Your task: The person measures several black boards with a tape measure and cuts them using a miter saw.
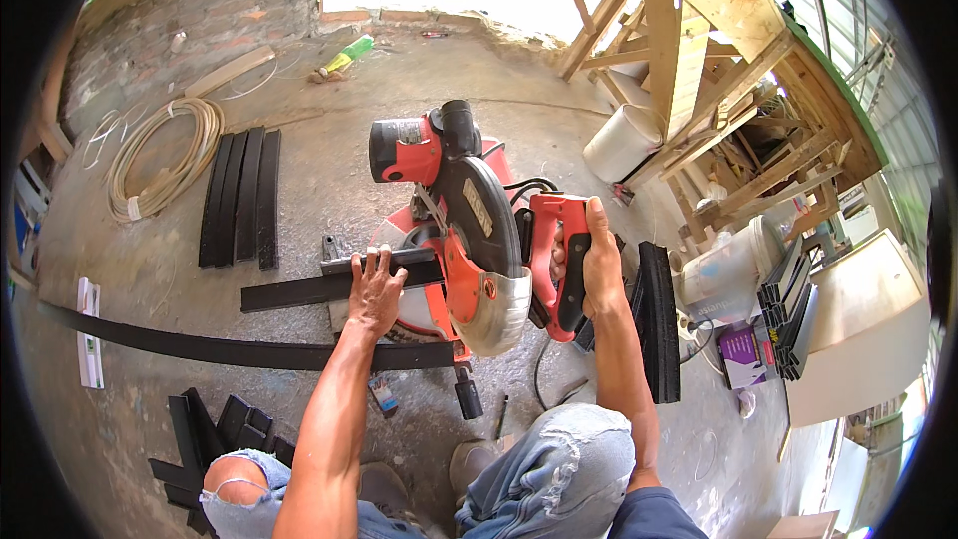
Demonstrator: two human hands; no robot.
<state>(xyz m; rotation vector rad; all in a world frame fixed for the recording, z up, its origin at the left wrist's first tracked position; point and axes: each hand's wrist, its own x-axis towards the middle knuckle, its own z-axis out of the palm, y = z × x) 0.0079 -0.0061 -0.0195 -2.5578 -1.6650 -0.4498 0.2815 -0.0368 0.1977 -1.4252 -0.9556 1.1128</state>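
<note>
A red and black miter saw point(474, 205) stands on the floor in front of me. My right hand point(599, 265) is wrapped round its red handle point(544, 245), thumb along the top. My left hand point(375, 289) lies over a short black bar point(289, 292) on the saw's base, its fingers hooked over the bar and the fence behind it. The bar's right end is at the blade guard, where the guard hides the blade's edge. Nearer to me, a long black strip point(249, 351) runs left from the saw's front edge, apart from both hands.
Black bars point(239, 200) lie in a row at the left, beside a coiled hose point(165, 150). Short black offcuts point(190, 449) are piled near my left knee. More black strips point(654, 324), a bucket point(733, 265) and a purple box point(743, 354) are at the right. Timber point(679, 60) stands behind.
</note>
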